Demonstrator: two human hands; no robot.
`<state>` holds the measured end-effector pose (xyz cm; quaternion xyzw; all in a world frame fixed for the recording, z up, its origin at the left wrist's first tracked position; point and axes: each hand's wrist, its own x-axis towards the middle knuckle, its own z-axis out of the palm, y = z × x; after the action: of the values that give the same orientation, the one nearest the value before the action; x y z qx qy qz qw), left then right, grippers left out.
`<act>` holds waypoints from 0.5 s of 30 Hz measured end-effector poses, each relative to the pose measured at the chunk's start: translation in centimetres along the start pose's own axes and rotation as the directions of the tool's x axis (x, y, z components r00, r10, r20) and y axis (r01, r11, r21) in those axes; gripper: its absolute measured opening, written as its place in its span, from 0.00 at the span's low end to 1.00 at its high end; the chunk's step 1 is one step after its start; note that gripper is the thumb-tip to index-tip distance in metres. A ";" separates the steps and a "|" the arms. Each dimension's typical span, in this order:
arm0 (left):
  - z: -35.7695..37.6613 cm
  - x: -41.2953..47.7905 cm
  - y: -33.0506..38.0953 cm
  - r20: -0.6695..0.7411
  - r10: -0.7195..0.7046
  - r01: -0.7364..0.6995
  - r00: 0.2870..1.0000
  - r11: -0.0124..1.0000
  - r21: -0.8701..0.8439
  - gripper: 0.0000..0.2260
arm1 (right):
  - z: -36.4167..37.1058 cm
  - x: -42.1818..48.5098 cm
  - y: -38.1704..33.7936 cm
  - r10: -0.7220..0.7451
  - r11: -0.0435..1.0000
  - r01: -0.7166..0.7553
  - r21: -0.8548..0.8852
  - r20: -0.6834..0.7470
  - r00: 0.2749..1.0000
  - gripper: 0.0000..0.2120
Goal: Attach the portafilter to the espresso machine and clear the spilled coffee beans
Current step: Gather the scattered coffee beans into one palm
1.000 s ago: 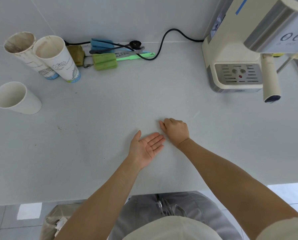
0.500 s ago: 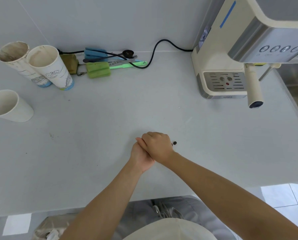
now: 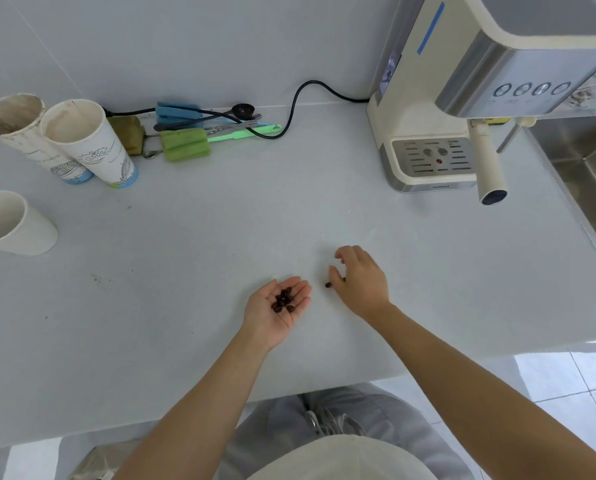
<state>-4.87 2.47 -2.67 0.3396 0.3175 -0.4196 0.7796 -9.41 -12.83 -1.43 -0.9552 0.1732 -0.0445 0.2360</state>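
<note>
My left hand [image 3: 276, 311] lies palm up on the white counter [image 3: 185, 254], cupping several dark coffee beans [image 3: 283, 300]. Just to its right my right hand [image 3: 360, 282] hovers palm down with fingers curled and apart, over a loose coffee bean [image 3: 328, 285] on the counter; another bean peeks from under its fingers. The cream espresso machine [image 3: 428, 109] stands at the back right. The portafilter's cream handle [image 3: 489, 168] sticks out from under the machine's head toward me, above the drip tray [image 3: 431, 161].
Two used paper cups [image 3: 88, 143] and a white cup [image 3: 9, 223] stand at the left. Sponges and utensils [image 3: 192, 136] lie along the back wall with a black power cord [image 3: 300, 98]. A steel sink [image 3: 587, 161] lies at the far right. The counter edge is near my body.
My right hand has lifted off my left palm and moved right, leaving beans in the open left hand. A second ago the left palm looked bare.
</note>
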 end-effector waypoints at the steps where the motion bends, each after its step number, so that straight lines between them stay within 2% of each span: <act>1: -0.3 0.0 0.1 0.004 -0.003 0.003 1.000 1.000 0.005 0.19 | 0.2 -0.3 1.0 0.047 0.998 -0.046 -0.032 0.036 0.998 0.14; 4: -0.9 -0.2 0.3 0.024 -0.015 0.014 1.000 1.000 0.009 0.19 | 0.7 -1.7 2.6 0.144 0.986 -0.133 -0.097 0.113 0.983 0.19; 7: -1.2 -0.4 0.4 0.054 -0.017 0.016 0.998 1.000 0.018 0.19 | 1.3 -2.4 2.2 0.172 0.980 -0.158 -0.121 0.121 0.978 0.21; 12: -1.3 -0.7 0.4 0.066 -0.025 0.023 0.997 0.999 0.034 0.19 | 2.5 -2.1 0.3 0.143 0.971 -0.120 -0.206 0.098 0.985 0.18; 15: -1.7 -0.9 0.3 0.063 -0.021 0.018 0.998 0.999 0.051 0.22 | 3.0 -1.7 -1.0 0.095 0.978 -0.077 -0.192 0.085 0.992 0.14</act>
<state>-5.34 4.34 -2.87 0.3423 0.2850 -0.4455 0.7766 -10.21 -10.08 -3.57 -0.9659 0.2064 0.0274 0.1542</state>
